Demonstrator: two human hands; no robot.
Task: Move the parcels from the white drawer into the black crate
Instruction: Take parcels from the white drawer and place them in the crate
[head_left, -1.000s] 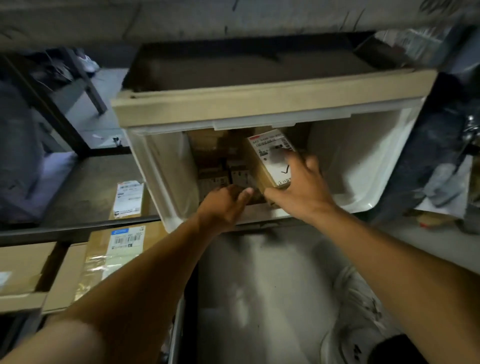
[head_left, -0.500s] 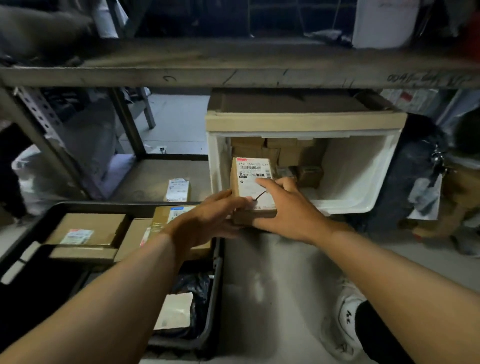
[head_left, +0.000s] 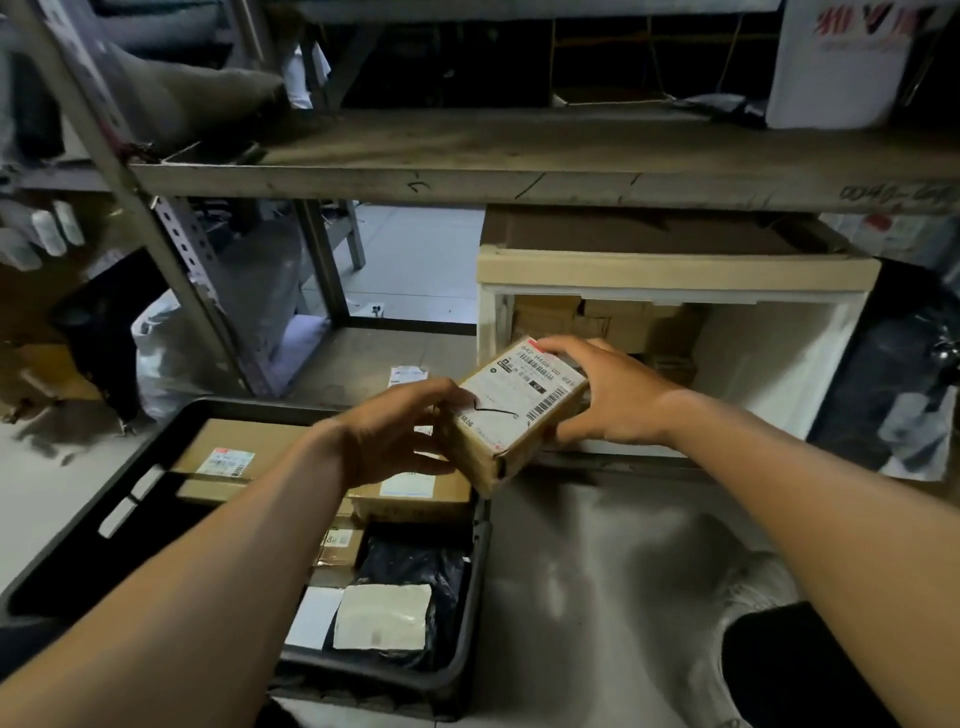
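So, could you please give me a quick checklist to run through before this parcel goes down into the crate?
1. Grip on the small brown cardboard parcel with the white label: ok, left hand and right hand hold its opposite ends.
2. Parcel out of the white plastic drawer: ok, it is in front of the opening.
3. Parcel over the black plastic crate: not ok, it hangs by the right rim.
4. Room in the crate: ok, a dark bare patch shows at its left, beside the flat cardboard boxes.
5. Drawer emptied: not ok, brown boxes remain inside.
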